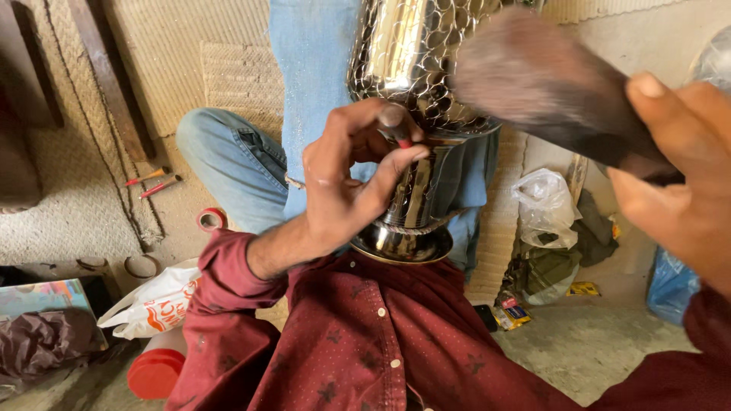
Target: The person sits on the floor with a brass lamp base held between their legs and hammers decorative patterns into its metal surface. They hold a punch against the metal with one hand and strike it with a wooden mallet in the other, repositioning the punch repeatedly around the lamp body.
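Right up against the lens is the right hand (678, 175), wrapped tight around the handle of a dark wooden mallet (533, 84), whose blurry head sits up beside the upper body of a shiny metal vase (415, 114). The left hand (346, 179) has thumb and fingertips pinched shut on a small punch tool (396, 129) with a red tip, its point pressed against the vase's narrow waist. The vase lies lengthwise across the person's lap, its flared base (400, 243) butted up against the maroon shirt (365, 335) and its patterned, scale-like top pointing away over the blue jeans (304, 99). Everything sits on a woven floor mat (91, 175). Out toward the mat's left side there are a couple of red-handled tools (152, 181) and a roll of red tape (211, 219), well apart from the hands. Near the bottom left corner is a white plastic bag (156, 304) with a red lid (154, 373) just beside it. Off to the right of the vase, a clear plastic bag (544, 205) rests on some dark green cloth (556, 262).
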